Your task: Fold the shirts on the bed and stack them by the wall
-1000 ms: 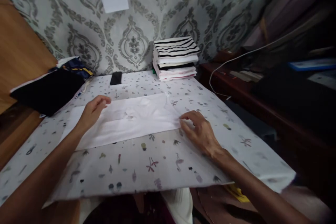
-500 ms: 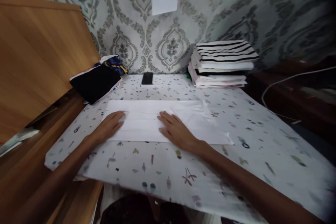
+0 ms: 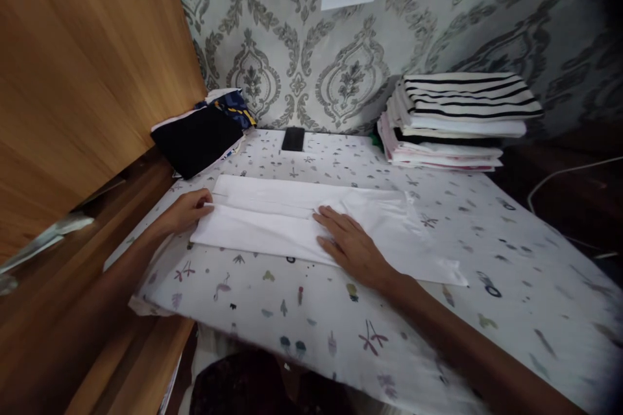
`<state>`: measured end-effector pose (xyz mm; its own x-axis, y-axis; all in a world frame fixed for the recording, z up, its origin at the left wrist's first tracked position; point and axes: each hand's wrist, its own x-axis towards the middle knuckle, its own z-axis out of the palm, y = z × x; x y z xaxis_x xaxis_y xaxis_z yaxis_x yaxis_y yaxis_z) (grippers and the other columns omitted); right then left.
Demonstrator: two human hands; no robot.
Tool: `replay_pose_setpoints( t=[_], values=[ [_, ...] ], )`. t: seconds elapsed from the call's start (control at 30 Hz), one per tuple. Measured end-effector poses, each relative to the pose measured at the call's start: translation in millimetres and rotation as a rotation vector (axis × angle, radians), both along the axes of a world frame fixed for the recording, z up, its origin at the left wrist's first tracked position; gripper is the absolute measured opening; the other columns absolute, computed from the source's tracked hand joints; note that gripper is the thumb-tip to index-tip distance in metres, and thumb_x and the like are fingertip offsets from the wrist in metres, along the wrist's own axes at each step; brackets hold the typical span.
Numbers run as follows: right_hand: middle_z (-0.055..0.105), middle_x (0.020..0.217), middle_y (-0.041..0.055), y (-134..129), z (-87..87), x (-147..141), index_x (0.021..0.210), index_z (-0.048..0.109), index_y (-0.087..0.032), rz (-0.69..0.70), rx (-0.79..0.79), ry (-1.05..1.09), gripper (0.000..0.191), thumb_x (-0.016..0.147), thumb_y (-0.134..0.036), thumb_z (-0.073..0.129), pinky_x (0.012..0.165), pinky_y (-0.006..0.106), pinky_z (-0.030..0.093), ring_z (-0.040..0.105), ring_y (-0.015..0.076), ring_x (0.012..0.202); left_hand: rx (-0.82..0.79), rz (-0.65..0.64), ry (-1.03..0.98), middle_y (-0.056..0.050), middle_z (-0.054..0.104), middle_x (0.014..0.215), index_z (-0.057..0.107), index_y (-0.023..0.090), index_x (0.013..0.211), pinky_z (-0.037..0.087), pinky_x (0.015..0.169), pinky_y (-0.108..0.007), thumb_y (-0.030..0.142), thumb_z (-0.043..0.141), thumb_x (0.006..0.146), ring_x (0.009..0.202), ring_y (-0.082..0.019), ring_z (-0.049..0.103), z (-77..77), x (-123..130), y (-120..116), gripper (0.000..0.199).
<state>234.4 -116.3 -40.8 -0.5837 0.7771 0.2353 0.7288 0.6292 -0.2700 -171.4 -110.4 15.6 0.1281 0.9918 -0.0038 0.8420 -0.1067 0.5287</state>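
A long white folded cloth (image 3: 263, 229) lies across the patterned table cover. At its left end my left hand (image 3: 187, 209) pinches the edge between thumb and fingers, slightly lifting it. My right hand (image 3: 353, 246) rests flat on the middle of the cloth, fingers spread. To the right of that hand the cloth is loosely wrinkled.
Folded clothes (image 3: 462, 120) are stacked at the back right, striped one on top. A black folded garment (image 3: 197, 139) lies at the back left beside a wooden panel (image 3: 97, 78). A dark flat object (image 3: 293, 139) lies near the wall. A white cable (image 3: 559, 175) hangs at right.
My left hand has gone from lying flat on the cloth to pinching its left end. My right hand stays on the cloth's middle. The view has shifted a little.
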Motion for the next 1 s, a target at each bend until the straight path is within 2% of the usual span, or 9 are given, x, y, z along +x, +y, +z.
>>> replay_pose_setpoints(
  t=[0.17, 0.33, 0.4, 0.47, 0.57, 0.67, 0.8, 1.0],
  values=[
    [0.043, 0.156, 0.0116, 0.9, -0.7, 1.0, 0.147, 0.045, -0.021, -0.001, 0.011, 0.007, 0.052, 0.103, -0.045, 0.032, 0.118, 0.054, 0.033, 0.036, 0.0266, 0.146, -0.037, 0.041, 0.068, 0.004, 0.051, 0.066, 0.057, 0.022, 0.082, 0.033, 0.061, -0.029, 0.039, 0.053, 0.072, 0.065, -0.017, 0.048, -2.7, -0.3, -0.3, 0.020],
    [0.045, 0.154, 0.0146, -2.8, 4.3, -1.5, 0.142, 0.049, -0.019, 0.000, 0.047, 0.023, 0.048, 0.102, -0.040, 0.034, 0.115, 0.055, 0.036, 0.038, 0.0280, 0.145, -0.104, 0.081, 0.101, 0.004, 0.053, 0.068, 0.058, 0.023, 0.099, 0.036, 0.061, -0.029, 0.035, 0.053, 0.072, 0.066, -0.018, 0.052, -1.1, -1.5, -3.8, 0.030],
    [0.047, 0.152, 0.0152, -2.2, 8.5, -5.2, 0.137, 0.054, -0.018, 0.016, 0.073, 0.026, 0.044, 0.102, -0.036, 0.035, 0.114, 0.055, 0.036, 0.040, 0.0287, 0.144, -0.114, 0.133, 0.163, 0.003, 0.058, 0.075, 0.056, 0.024, 0.110, 0.038, 0.063, -0.030, 0.031, 0.052, 0.074, 0.070, -0.019, 0.056, -0.5, -1.2, -5.3, 0.037],
    [0.050, 0.150, 0.0158, 2.2, 14.8, -11.9, 0.131, 0.059, -0.017, 0.037, 0.085, 0.013, 0.041, 0.102, -0.033, 0.035, 0.113, 0.055, 0.037, 0.042, 0.0293, 0.142, -0.040, 0.176, 0.258, 0.000, 0.064, 0.087, 0.055, 0.025, 0.116, 0.041, 0.067, -0.031, 0.027, 0.049, 0.077, 0.078, -0.020, 0.059, -0.3, 0.3, -4.1, 0.040],
    [0.056, 0.144, 0.0164, 15.5, 27.6, -28.3, 0.126, 0.062, -0.015, 0.019, 0.069, -0.033, 0.040, 0.100, -0.026, 0.034, 0.109, 0.052, 0.042, 0.050, 0.0299, 0.134, 0.145, 0.134, 0.346, -0.006, 0.067, 0.106, 0.059, 0.023, 0.115, 0.045, 0.077, -0.034, 0.024, 0.045, 0.083, 0.094, -0.024, 0.062, -1.1, 5.1, 4.9, 0.035],
    [0.063, 0.131, 0.0155, 30.5, 40.7, -48.8, 0.121, 0.065, -0.015, 0.009, 0.022, -0.114, 0.037, 0.097, -0.019, 0.037, 0.101, 0.048, 0.047, 0.056, 0.0293, 0.122, 0.247, 0.014, 0.421, -0.012, 0.067, 0.111, 0.064, 0.019, 0.107, 0.045, 0.089, -0.040, 0.022, 0.042, 0.087, 0.106, -0.029, 0.060, -2.5, 10.9, 19.0, 0.030],
    [0.068, 0.111, 0.0156, 42.3, 50.6, -70.2, 0.104, 0.069, -0.014, -0.007, -0.006, -0.260, 0.029, 0.095, -0.013, 0.041, 0.089, 0.041, 0.050, 0.059, 0.0287, 0.106, 0.257, -0.043, 0.567, -0.018, 0.070, 0.099, 0.068, 0.018, 0.091, 0.044, 0.092, -0.047, 0.017, 0.040, 0.091, 0.104, -0.033, 0.061, -3.7, 14.7, 31.9, 0.029],
    [0.068, 0.105, 0.0158, 48.4, 51.5, -78.8, 0.103, 0.066, -0.015, -0.086, 0.020, -0.375, 0.033, 0.096, -0.006, 0.035, 0.077, 0.036, 0.049, 0.059, 0.0288, 0.102, 0.254, -0.051, 0.689, -0.016, 0.070, 0.100, 0.068, 0.018, 0.093, 0.047, 0.085, -0.043, 0.018, 0.038, 0.093, 0.100, -0.032, 0.065, -2.0, 9.7, 31.1, 0.031]
  ],
)
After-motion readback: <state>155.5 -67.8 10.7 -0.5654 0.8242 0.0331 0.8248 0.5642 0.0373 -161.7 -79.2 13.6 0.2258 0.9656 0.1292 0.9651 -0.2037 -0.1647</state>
